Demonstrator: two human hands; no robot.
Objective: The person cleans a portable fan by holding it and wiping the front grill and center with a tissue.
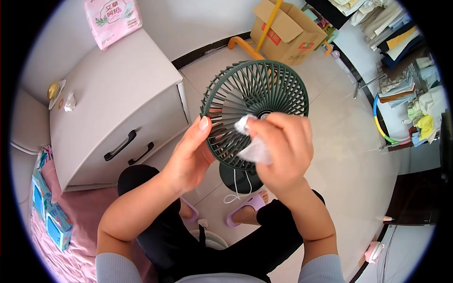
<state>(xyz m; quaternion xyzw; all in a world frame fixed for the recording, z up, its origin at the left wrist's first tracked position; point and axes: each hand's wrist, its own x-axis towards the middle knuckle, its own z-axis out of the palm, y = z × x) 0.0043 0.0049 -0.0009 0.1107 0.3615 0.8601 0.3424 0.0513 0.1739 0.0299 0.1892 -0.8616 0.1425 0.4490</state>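
A dark green desk fan (283,85) with a round slatted grille is held up in front of my knees. Its dark base (231,181) shows below the grille, with a thin white cord (234,195) looped there. My left hand (191,153) grips the left rim of the grille, thumb in front and fingers behind. Pinched in my right hand (285,151) is a white tissue (257,151), crumpled, against or just in front of the grille near its centre. I cannot tell whether the tissue touches the slats.
On the left stands a white nightstand (118,89) with black handles, bearing a pink package (113,21) and a crumpled tissue. Blue boxes (57,226) lie on the pink bed (89,212). A cardboard box (288,35) is at the back; clothes on racks line the right.
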